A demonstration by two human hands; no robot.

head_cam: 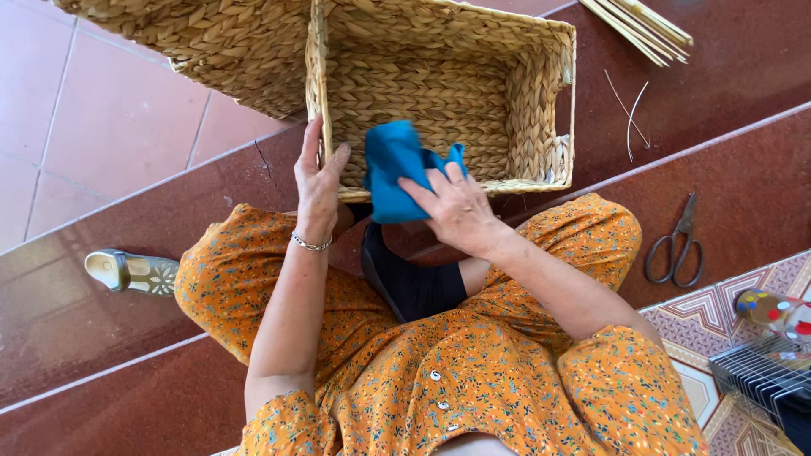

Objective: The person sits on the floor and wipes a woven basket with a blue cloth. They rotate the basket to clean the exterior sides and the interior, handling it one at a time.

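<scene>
A rectangular woven straw basket (pixel 541 101) rests on my lap, its opening facing me. My left hand (pixel 317 181) grips the basket's left front corner, fingers over the rim. My right hand (pixel 456 207) holds a blue cloth (pixel 393 165) bunched against the basket's near rim and inside wall. I wear an orange flowered dress and a bracelet on the left wrist.
A second, larger woven basket (pixel 220 42) lies behind at the upper left. Scissors (pixel 676 245) lie on the red-brown step at right. A bundle of straw strips (pixel 642 29) and loose strands (pixel 629 110) sit at the upper right. A sandal (pixel 127 270) is at left.
</scene>
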